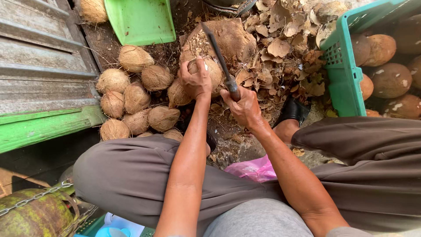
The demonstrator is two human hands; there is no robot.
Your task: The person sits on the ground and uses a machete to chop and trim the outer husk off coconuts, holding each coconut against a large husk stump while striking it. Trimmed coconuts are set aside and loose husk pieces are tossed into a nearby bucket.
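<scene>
My left hand (195,80) grips a brown fibrous coconut (215,72) and steadies it against a worn wooden block (230,37). My right hand (243,106) is closed on the wooden handle of a long dark knife (217,50). Its blade slants up and left over the coconut, the tip near the block's top edge. Both forearms reach forward from between my knees, which are in brown trousers.
Several husked coconuts (131,103) lie heaped on the ground at left beside a grey and green wooden wall (39,74). A green plastic crate (344,77) of smoother brown coconuts stands at right. Dry shell chips (280,44) litter the ground. A green scoop (140,19) lies at the top.
</scene>
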